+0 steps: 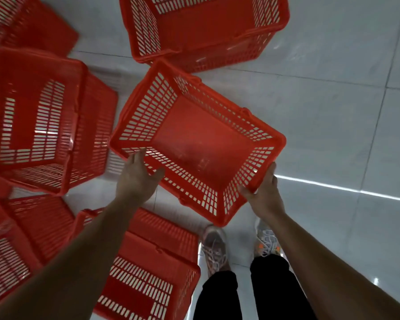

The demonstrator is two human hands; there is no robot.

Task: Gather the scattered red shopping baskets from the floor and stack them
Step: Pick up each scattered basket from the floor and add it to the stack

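Observation:
An empty red shopping basket [198, 144] hangs above the floor in the middle of the head view, turned at an angle. My right hand [264, 192] grips its near right rim. My left hand [138, 179] rests on the near left rim, thumb inside the basket and fingers spread along the edge. Several more red baskets lie around it: one upright at the top [206, 28], one tipped on its side at the left [46, 121], one at the top left corner [26, 21], one at the lower left [21, 234] and one at the bottom centre [150, 269].
Pale grey floor tiles [333, 116] spread to the right. My two feet in light sneakers [217, 248] stand just below the held basket, with black trousers above them. A bright reflected light strip [342, 188] crosses the tiles at the right.

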